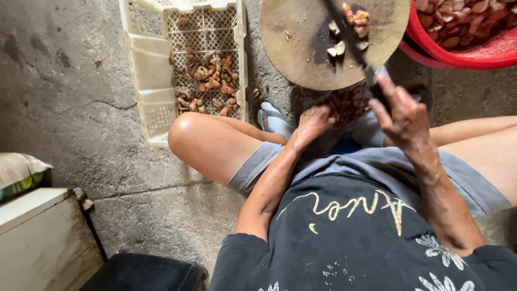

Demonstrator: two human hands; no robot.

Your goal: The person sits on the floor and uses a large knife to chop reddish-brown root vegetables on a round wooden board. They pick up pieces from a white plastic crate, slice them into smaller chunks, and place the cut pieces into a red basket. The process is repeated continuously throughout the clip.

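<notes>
Wooden round chopping board point(301, 48), one, bearing several pale root pieces point(353, 24). Right hand point(401, 110) closed on one dark knife point(350, 37) across the board. Left hand point(312, 123) curled, fingers down in reddish root pile point(347, 102); grasp unclear.

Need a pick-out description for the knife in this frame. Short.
Start at the round wooden chopping board at top centre, between the cream plastic crate and the red basket. The knife lies slanted across the board's right side, handle in the right hand. It is the only long, dark, thin thing among pale cut pieces.
</notes>
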